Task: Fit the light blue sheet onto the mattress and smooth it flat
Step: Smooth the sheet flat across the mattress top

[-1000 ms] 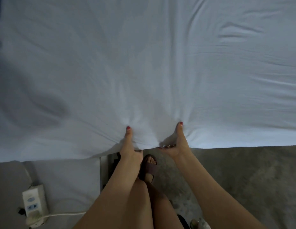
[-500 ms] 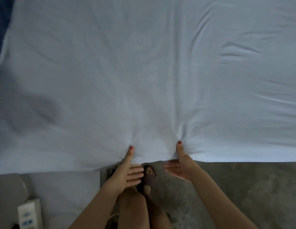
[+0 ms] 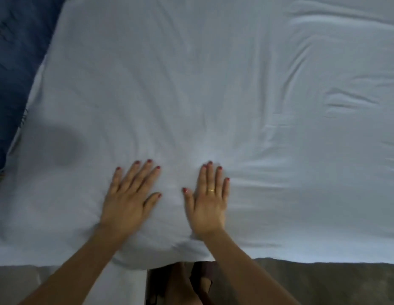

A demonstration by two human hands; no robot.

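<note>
The light blue sheet (image 3: pixel 213 84) covers the mattress and fills most of the head view. Its near edge hangs over the side just in front of me. My left hand (image 3: pixel 130 199) lies palm down on the sheet near that edge, fingers straight and spread. My right hand (image 3: pixel 208 201), with a gold ring, presses flat on the sheet a little to the right, fingers straight and close together. Fine creases fan out from both hands. Deeper wrinkles (image 3: pixel 345 100) sit at the right. The mattress itself is hidden under the sheet.
A dark blue cloth (image 3: pixel 13 62) lies along the left side of the bed. Below the bed edge are a grey floor (image 3: pixel 334 282) at the right, a pale surface (image 3: pixel 48 276) at the lower left, and my sandalled foot (image 3: pixel 200 280).
Both hands let go of the sheet's near edge, moved up onto the bed top and now lie flat on the sheet. The view shifted forward over the bed.
</note>
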